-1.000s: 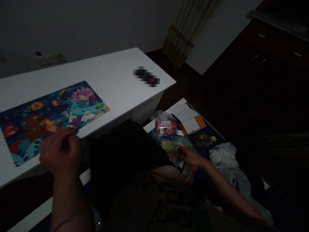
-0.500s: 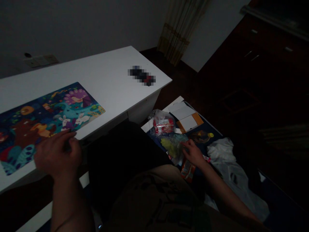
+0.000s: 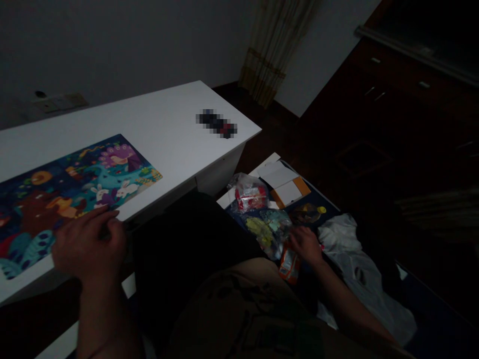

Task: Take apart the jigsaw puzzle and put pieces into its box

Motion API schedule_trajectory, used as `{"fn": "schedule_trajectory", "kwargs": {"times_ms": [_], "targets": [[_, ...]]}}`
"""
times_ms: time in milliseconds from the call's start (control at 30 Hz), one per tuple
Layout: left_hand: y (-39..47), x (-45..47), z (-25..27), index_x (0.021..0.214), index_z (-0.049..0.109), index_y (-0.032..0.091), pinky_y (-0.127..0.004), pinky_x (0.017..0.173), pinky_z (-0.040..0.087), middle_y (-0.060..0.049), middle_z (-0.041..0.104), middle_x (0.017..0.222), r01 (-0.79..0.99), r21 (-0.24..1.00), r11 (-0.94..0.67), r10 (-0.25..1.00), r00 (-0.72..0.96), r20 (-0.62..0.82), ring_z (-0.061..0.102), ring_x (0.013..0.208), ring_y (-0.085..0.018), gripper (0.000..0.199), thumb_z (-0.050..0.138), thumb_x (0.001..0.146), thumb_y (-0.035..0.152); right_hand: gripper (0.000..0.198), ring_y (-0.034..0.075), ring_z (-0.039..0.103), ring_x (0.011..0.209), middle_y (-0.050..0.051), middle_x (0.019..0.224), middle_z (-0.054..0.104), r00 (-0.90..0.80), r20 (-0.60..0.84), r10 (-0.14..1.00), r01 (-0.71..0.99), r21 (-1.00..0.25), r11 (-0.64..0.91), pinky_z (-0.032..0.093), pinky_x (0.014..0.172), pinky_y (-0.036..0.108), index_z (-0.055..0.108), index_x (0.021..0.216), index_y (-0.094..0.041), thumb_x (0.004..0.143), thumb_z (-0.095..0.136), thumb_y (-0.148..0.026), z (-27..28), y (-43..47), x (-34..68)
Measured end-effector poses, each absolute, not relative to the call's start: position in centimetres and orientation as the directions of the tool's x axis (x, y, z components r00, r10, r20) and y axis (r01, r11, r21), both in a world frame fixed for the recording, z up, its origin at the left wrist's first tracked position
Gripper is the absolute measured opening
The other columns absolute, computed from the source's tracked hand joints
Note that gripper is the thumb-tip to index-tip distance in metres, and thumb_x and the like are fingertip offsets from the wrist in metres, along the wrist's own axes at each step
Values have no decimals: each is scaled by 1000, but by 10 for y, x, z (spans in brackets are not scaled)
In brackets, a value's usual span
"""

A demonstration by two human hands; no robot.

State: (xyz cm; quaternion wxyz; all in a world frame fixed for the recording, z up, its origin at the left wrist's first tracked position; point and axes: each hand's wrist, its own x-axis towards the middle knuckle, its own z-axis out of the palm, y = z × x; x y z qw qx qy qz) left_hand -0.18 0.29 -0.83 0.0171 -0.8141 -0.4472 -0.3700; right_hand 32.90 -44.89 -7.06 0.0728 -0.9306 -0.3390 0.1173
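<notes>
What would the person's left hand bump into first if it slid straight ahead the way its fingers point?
The left hand rests at the near edge of the white table, fingers aimed up and right. Going straight on, it would probably first meet the colourful puzzle, near its rabbit corner, though depth is hard to judge in this dim light.

Colourful cartoon jigsaw puzzle [image 3: 71, 192] on white table [image 3: 164, 124] at near left edge; clear plastic bags of pieces [image 3: 258, 214] right of table, white crumpled cloth [image 3: 348, 244] beyond.

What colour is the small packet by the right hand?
Orange and white, as far as the dim light shows; the packet lies just beside the right hand in the head view.
</notes>
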Motion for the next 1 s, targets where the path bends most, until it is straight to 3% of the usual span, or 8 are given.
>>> {"fn": "schedule_trajectory", "kwargs": {"times_ms": [100,267,367,467,533,633,833,1000], "targets": [[4,-2,-9,95,72,21,-39,93,43,-4,70,109,753,301,-585,730,327,599,62,101,-25,24,61,74,25,33,27,51,112,12,113,56,685,-136,716,670,-268,-692,37,100,33,57,116,-21,87,42,-23,-58,-425,342],[2,-2,-6,93,72,20,-39,95,43,-4,70,110,747,298,-595,729,344,593,61,102,-25,20,61,77,25,36,24,53,110,20,119,55,809,-140,571,567,-73,-820,39,92,32,58,116,-13,91,37,-26,-53,-364,381],[-5,-6,8,93,70,20,-39,98,42,-4,68,112,719,333,-610,751,391,532,60,106,-23,17,58,83,26,27,30,60,91,23,95,63,809,-175,562,565,-35,-824,44,75,42,65,91,-13,83,49,-33,-58,-338,397],[-12,-19,25,103,66,21,-40,101,43,-5,65,117,665,427,-613,779,418,467,58,112,-22,20,52,89,26,19,33,64,73,17,68,64,790,-204,578,585,-30,-810,43,60,46,61,64,-20,75,51,-32,-62,-330,404],[-14,-32,36,111,62,26,-41,104,41,-5,63,121,676,459,-577,807,384,449,55,117,-22,24,50,90,26,22,35,65,66,15,61,62,779,-192,598,603,-33,-797,42,55,49,58,58,-23,73,49,-35,-65,-334,409],[-11,-54,47,119,58,31,-42,108,38,-3,60,126,729,441,-524,838,348,421,52,122,-22,31,47,91,27,24,36,66,63,9,61,61,796,-131,591,585,-83,-807,40,50,49,61,63,-29,75,44,-41,-68,-345,421],[9,-72,51,138,47,30,-47,112,32,-2,44,145,817,263,-513,845,425,326,37,136,-27,46,44,92,34,40,37,65,81,17,81,60,901,87,425,429,-36,-902,43,50,48,61,70,-31,84,30,-53,-36,-346,429],[13,-66,42,146,38,25,-54,112,26,-7,31,153,851,136,-507,854,474,214,28,140,-33,53,39,95,43,37,41,52,113,20,99,57,846,426,320,459,-277,-844,44,72,60,55,111,-40,88,30,-55,26,-306,405]]}}
